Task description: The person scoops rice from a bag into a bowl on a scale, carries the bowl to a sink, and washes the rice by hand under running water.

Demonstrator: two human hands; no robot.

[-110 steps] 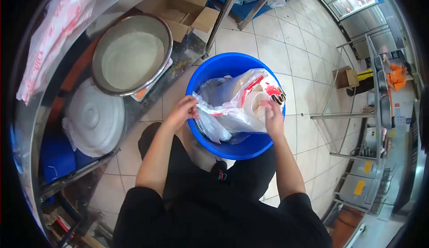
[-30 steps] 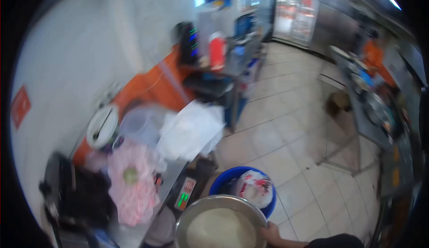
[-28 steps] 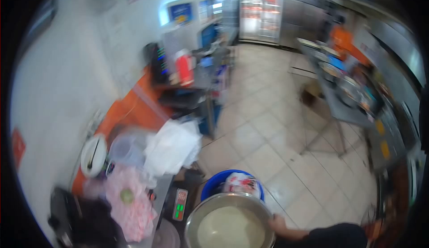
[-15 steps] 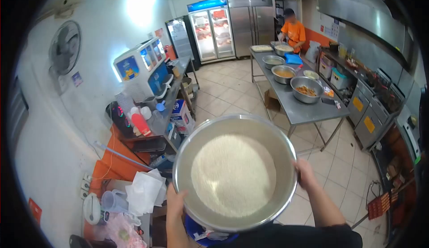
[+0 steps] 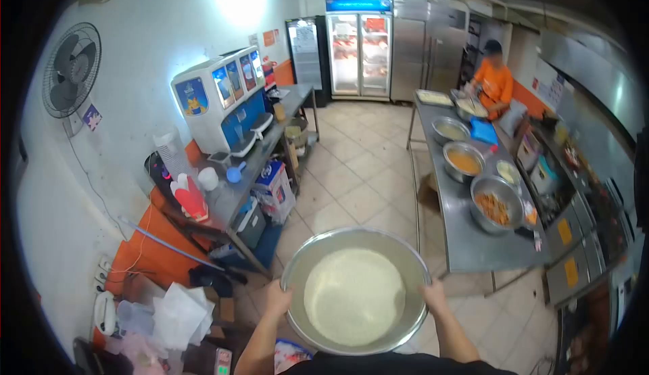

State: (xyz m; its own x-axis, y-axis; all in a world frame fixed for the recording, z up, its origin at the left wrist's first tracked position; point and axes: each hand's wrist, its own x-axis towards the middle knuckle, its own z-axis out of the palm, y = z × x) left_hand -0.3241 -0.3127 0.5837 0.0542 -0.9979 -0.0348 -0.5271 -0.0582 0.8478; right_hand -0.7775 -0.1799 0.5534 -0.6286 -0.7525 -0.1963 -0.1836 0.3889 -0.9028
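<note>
Centrally, large metal bowl [image 5: 414, 284]: round, wide-rimmed, containing a broad pale layer of fine-looking material [image 5: 354, 297]; held in front of the wearer's dark-clothed torso, above floor level.
Left hand [image 5: 276, 299]: clamped on the large metal bowl's left side, at the rim.
Right hand [image 5: 433, 295]: clamped on the opposite side, at the rim; the two hands are apart, with the bowl between them.
Blue tub [image 5: 302, 346]: partly visible low in the view, beside the left forearm, with white and red packaging inside.
Digital scale [image 5: 222, 361]: lower left, green digits lit.
White sheets [image 5: 179, 314]: loosely piled, near a pink plastic bag [image 5: 138, 355].
Left-hand metal table [image 5: 230, 196]: bears a drink dispenser [image 5: 220, 98], stacked cups [image 5: 169, 152] and a blue scoop [image 5: 235, 173].
Right-hand metal table [image 5: 466, 246]: bears several metal bowls, the nearest [image 5: 481, 221] containing orange-brown pieces.
Co-worker [image 5: 497, 83]: orange top, dark cap, standing by the far end of the right-hand table.
Glass-door fridge [image 5: 359, 50]: lit, against the far wall.
</note>
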